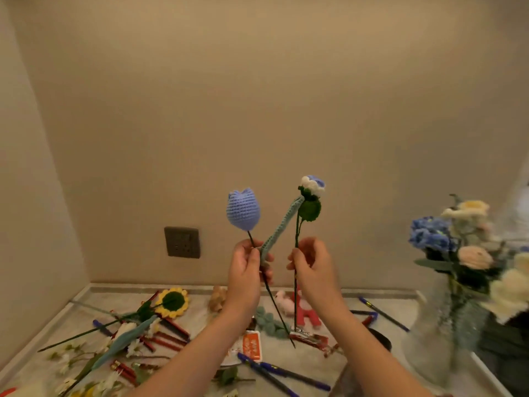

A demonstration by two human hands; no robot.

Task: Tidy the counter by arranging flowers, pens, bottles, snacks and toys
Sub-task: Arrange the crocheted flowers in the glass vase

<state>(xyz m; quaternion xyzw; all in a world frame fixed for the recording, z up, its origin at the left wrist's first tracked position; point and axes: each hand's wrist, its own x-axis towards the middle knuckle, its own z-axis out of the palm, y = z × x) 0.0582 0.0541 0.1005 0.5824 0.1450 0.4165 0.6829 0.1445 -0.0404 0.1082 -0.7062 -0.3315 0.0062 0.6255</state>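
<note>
Both hands are raised above the counter (pixel 329 293), each holding a crocheted flower upright in front of the wall. The left hand (pixel 247 267) pinches the thin dark stem of a blue tulip (pixel 243 209) between thumb and curled fingers; the tulip's long knitted leaf (pixel 279 227) leans to the right, up toward the other flower. The right hand (pixel 310 263) pinches the stem of a blue and white rose (pixel 312 186), its fingers curled round it just below the green leaf. The two stems hang down past the wrists and end above the counter.

On the counter below, a crocheted sunflower (pixel 172 302) lies at the far left among red pens (pixel 169 338) and small white flowers (pixel 64 361). Blue pens (pixel 282 372) lie near the forearms, beside an orange snack packet (pixel 252 346). A pink toy (pixel 284 302) and a red toy (pixel 306 313) sit near the far edge, between the arms. At the right stands a glass vase (pixel 446 333) holding blue, white and peach flowers (pixel 458 242), blurred.
</note>
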